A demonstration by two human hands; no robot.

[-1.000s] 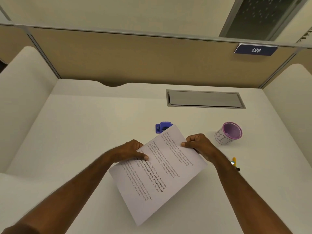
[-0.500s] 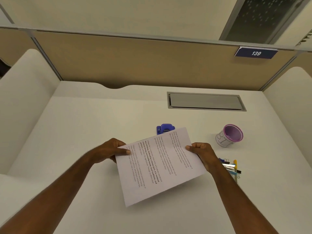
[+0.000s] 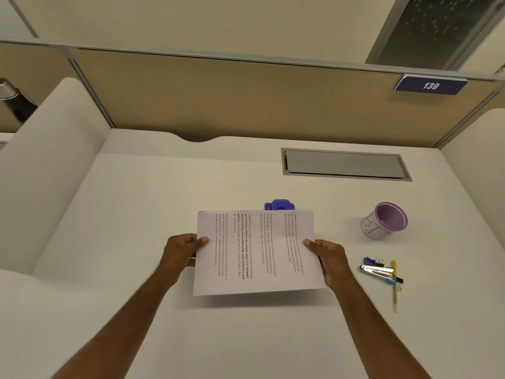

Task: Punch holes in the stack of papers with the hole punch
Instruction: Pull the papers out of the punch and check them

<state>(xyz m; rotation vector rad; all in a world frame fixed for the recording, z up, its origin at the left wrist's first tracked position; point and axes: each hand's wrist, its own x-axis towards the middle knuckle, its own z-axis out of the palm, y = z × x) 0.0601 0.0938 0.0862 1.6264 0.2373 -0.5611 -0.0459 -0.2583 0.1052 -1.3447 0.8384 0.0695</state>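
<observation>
Head view: stack of papers (image 3: 257,253) now squared, text sideways, rotated from earlier diagonal tilt; left hand (image 3: 181,253) grip pinches left edge, right hand (image 3: 329,258) grip pinches right edge; far edge just before hole punch (image 3: 279,205) on counter (image 3: 136,214); likely ready for insertion.

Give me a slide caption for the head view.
Both hands, left and right, hold the papers before the hole punch.
</observation>
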